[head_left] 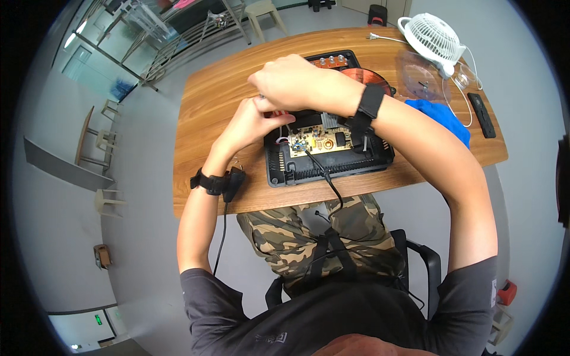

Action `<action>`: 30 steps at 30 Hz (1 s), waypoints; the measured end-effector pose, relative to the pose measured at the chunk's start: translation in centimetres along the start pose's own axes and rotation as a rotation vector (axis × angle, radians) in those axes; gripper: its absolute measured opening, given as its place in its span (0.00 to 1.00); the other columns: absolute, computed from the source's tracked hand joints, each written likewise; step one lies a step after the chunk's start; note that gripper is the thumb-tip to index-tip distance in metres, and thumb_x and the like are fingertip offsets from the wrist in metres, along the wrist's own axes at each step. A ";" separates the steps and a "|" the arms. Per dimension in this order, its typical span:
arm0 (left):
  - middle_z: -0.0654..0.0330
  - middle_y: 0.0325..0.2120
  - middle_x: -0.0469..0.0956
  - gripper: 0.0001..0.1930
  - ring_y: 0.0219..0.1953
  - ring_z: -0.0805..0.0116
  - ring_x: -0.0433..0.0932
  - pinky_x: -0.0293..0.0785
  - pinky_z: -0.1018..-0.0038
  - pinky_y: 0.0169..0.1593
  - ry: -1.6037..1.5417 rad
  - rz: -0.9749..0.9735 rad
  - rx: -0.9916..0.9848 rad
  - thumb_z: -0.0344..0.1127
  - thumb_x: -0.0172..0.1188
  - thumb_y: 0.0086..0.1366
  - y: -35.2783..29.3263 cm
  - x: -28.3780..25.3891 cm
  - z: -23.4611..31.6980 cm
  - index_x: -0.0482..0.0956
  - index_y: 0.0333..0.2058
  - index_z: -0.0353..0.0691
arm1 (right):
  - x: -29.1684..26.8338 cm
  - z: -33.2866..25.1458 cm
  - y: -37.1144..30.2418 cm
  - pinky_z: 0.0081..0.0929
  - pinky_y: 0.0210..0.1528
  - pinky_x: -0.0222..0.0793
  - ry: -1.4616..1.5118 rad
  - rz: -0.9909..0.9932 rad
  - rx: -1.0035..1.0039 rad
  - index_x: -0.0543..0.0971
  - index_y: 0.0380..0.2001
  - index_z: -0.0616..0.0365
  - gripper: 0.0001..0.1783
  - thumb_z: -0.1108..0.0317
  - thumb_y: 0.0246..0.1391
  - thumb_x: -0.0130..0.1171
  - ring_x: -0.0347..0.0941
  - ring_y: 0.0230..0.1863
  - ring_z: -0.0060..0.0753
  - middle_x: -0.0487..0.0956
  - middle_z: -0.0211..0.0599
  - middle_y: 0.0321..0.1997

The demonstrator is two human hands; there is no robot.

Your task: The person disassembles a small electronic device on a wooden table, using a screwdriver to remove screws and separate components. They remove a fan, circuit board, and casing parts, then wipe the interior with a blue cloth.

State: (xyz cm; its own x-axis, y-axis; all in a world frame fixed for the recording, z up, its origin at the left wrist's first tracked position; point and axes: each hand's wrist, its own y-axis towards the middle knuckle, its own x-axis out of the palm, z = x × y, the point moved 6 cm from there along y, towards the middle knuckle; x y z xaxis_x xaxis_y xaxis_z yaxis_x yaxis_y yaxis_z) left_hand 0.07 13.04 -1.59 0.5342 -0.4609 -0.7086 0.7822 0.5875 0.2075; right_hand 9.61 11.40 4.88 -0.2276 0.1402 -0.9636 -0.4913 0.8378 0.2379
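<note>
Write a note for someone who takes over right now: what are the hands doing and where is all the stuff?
Left hand: fingers curled at the left edge of the opened black appliance, grip hidden.
Right hand: closed above it, contents hidden.
Circuit board exposed inside; copper coil behind.
Blue cloth, white fan and black remote sit at the right of the wooden table.
Done: cover off. Left: work on the board.

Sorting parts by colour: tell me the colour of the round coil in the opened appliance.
Copper-orange coil, seen best in the head view.
</note>
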 end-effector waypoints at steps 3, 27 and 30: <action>0.63 0.30 0.84 0.09 0.31 0.75 0.80 0.76 0.74 0.38 -0.042 -0.019 -0.063 0.31 0.71 0.59 0.0 -0.6 -1.4 0.85 0.37 0.34 | -0.1 -0.2 0.6 0.47 0.38 0.78 0.020 -0.026 -0.034 0.82 0.33 0.63 0.18 0.56 0.51 0.61 0.82 0.34 0.56 0.84 0.52 0.28; 0.50 0.32 0.85 0.14 0.35 0.66 0.84 0.78 0.69 0.43 -0.171 0.019 -0.090 0.31 0.69 0.59 0.0 -1.9 0.3 0.81 0.41 0.31 | -1.3 -0.1 -0.2 0.44 0.34 0.78 0.016 0.190 -0.069 0.78 0.44 0.65 0.24 0.56 0.50 0.58 0.82 0.30 0.53 0.83 0.49 0.28; 0.50 0.30 0.83 0.14 0.32 0.60 0.83 0.77 0.66 0.40 -0.109 0.155 -0.098 0.33 0.69 0.57 0.0 -1.7 -0.2 0.78 0.38 0.30 | -1.7 -0.2 -0.3 0.46 0.37 0.77 0.035 0.128 -0.039 0.78 0.42 0.66 0.25 0.52 0.53 0.59 0.82 0.30 0.55 0.84 0.48 0.28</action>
State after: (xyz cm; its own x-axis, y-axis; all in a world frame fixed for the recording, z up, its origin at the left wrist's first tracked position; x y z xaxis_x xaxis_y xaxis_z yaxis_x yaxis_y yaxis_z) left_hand -0.91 13.93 -0.54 0.6811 -0.4260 -0.5955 0.6560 0.7163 0.2378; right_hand 9.95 10.77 6.46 -0.3195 0.2256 -0.9203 -0.4889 0.7927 0.3641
